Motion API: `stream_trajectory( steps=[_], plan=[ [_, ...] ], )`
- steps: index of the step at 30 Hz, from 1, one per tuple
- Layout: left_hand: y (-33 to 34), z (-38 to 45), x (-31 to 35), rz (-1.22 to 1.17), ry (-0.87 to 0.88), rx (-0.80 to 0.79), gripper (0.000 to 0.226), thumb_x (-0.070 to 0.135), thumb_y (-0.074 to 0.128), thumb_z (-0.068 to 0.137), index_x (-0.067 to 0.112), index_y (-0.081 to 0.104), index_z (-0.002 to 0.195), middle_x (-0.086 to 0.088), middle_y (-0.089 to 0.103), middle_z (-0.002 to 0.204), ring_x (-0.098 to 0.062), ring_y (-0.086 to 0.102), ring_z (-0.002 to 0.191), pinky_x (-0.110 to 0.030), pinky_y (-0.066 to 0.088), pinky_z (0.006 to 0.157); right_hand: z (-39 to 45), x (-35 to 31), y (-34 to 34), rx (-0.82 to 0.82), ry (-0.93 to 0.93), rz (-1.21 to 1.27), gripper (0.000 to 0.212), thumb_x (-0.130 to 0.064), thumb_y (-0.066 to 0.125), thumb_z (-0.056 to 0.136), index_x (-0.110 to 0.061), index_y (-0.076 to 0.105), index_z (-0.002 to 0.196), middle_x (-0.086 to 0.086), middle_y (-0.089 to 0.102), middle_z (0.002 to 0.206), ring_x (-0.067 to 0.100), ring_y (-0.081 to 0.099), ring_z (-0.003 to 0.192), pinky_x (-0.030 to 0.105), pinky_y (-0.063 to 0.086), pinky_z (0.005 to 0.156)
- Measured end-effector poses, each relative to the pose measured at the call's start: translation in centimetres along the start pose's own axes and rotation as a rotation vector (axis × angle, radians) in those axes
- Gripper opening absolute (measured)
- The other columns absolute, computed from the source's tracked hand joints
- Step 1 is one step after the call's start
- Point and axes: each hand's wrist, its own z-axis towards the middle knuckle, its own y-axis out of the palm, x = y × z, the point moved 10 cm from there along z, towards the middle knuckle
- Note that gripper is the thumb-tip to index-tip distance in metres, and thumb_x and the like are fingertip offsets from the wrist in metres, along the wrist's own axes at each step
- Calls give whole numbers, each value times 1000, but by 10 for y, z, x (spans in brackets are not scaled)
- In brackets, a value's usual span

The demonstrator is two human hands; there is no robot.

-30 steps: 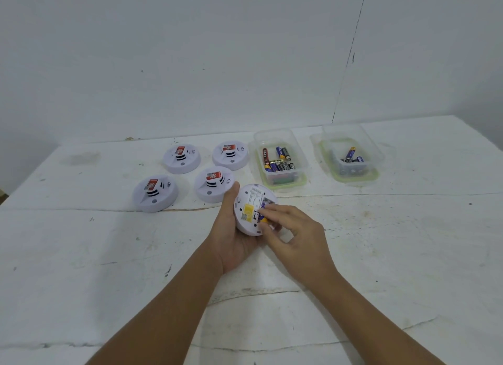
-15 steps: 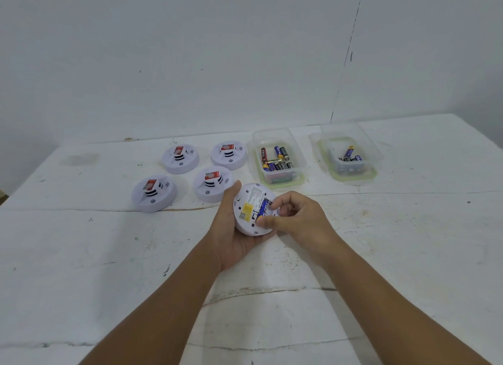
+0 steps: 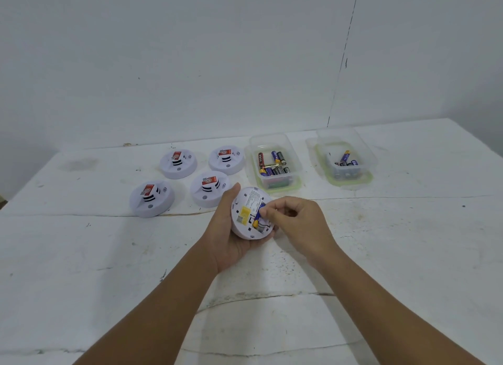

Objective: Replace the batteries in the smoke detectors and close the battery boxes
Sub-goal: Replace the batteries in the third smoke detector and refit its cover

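Pinching the battery (image 3: 258,214), the right hand (image 3: 296,225) could, seemingly, seat it crooked; the left hand (image 3: 231,234) cradles the detector (image 3: 246,214).

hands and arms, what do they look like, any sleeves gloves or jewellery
Both forearms are bare up to the frame edge, with no sleeves in view. The left hand and right hand wear no gloves, and no rings, watch or bracelet show.

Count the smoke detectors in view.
5. Four sit on the table in a left cluster: back-left, back-right, front-left, front-right. The fifth detector is in the left hand. None appears hidden.
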Motion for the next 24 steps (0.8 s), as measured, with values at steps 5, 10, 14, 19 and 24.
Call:
stream_trajectory(
  steps=[5, 10, 14, 19, 24],
  plan=[
    [10, 1, 28, -125, 92, -32, 71, 55, 65, 87, 9, 60, 141, -26, 66, 133, -42, 63, 126, -57, 55, 100, 14, -41, -21, 124, -226, -161, 4, -27, 78, 93, -25, 79, 90, -16, 67, 69, 0, 55, 61, 11, 41, 60],
    [19, 12, 54, -125, 130, 12, 57, 53, 61, 98, 12, 63, 138, -23, 68, 133, -41, 63, 126, -63, 47, 109, 51, -62, -23, 122, -262, -363, 8, -27, 71, 96, -25, 76, 90, -9, 67, 74, -2, 54, 65, 9, 41, 61],
    [20, 18, 54, -127, 91, 39, 55, 52, 64, 97, 13, 65, 136, -21, 70, 130, -39, 63, 126, -58, 54, 101, 83, -75, -23, 123, -293, -600, 11, -24, 67, 97, -23, 77, 91, -18, 68, 77, -4, 59, 72, 5, 40, 64],
    [23, 26, 72, -174, 136, 32, 55, 53, 64, 94, 12, 70, 130, -21, 71, 129, -39, 67, 114, -56, 58, 93, 125, -75, -14, 65, -230, -959, 16, -28, 58, 101, -28, 73, 103, -11, 72, 102, 16, 65, 100, 34, 47, 91],
    [25, 35, 75, -152, 113, 37, 58, 55, 62, 95, 13, 67, 135, -20, 69, 132, -39, 65, 119, -57, 59, 89, 168, -57, 8, -27, -118, -1391, 19, -30, 54, 101, -34, 68, 113, -6, 69, 110, 23, 56, 110, 42, 30, 96]
  ],
)
